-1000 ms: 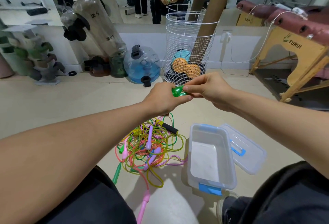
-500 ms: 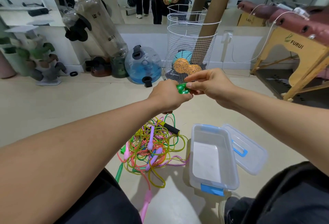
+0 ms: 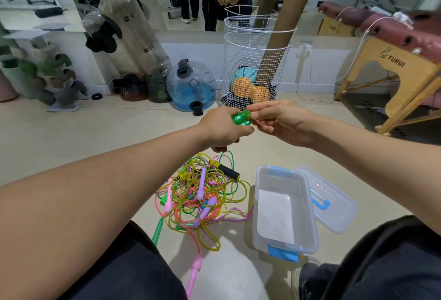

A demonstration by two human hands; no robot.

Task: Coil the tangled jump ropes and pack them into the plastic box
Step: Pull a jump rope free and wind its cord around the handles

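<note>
Together, the left hand and right hand pinch green rope handles above a tangled rope pile on the pale tiled floor; beside it, the open plastic box (lid alongside), a wire basket against the mirrored wall.

- Floor: pale, smooth.
- Tangled jump ropes: centre, multicoloured heap.
- Plastic box: at 3 o'clock of ropes, just beside; open.
- Lid: at 3 o'clock of box, touching.
- Wire basket: at 12 o'clock.
- Water jug: at 11 o'clock.
</note>
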